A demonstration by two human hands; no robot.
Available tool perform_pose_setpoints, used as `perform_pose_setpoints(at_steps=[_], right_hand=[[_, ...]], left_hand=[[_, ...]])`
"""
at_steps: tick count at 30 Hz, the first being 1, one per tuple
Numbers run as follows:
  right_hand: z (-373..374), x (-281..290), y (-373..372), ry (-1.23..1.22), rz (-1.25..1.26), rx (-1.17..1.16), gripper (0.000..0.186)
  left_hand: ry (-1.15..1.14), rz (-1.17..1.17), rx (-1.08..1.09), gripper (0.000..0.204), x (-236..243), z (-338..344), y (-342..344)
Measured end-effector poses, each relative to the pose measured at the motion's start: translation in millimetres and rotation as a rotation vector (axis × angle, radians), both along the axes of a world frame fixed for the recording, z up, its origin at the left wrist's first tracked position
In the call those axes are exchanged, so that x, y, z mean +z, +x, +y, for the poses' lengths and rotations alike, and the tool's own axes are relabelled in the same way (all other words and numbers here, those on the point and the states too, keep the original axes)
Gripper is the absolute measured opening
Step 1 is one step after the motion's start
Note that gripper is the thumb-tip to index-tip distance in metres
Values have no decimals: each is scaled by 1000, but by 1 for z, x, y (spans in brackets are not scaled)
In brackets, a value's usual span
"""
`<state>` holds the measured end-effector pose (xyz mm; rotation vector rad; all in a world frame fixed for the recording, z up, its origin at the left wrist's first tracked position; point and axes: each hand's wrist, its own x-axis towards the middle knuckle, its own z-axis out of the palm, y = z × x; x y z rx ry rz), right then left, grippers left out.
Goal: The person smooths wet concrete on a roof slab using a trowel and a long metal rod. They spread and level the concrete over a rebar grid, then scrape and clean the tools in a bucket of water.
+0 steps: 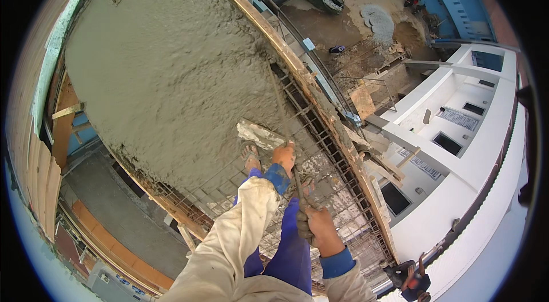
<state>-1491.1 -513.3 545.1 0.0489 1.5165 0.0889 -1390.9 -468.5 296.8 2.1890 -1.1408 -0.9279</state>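
Note:
Both my hands are closed around a long, thin, cement-coated pole (279,96). My left hand (284,156) grips it farther along, just above the mesh. Nearer to me, my right hand (320,226) holds the pole's near part, its fingers smeared grey. The far end of the pole reaches into wet concrete (166,68) beside the right formwork edge; its tip is hidden. A cement-crusted board (260,133) lies by my left foot, beside my left hand. Steel reinforcing mesh (343,210) spreads beneath my feet.
A wooden formwork edge (326,102) runs along the right of the slab, with a drop to a yard beyond. Another timber edge (157,196) bounds the left. A white building (452,125) stands at right. A person (416,285) is at lower right.

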Motion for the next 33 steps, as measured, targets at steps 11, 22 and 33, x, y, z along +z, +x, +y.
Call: perform_pose_setpoints(at_steps=[11, 22, 33], right_hand=[[68, 37, -21, -135, 79, 72, 16], [175, 148, -147, -334, 515, 723, 37], [-49, -105, -205, -631, 444, 1454, 30]], left_hand=[[339, 1124, 916, 38, 9, 54, -60], [728, 1871, 759, 27, 186, 115, -159], [819, 1327, 693, 44, 83, 134, -47]])
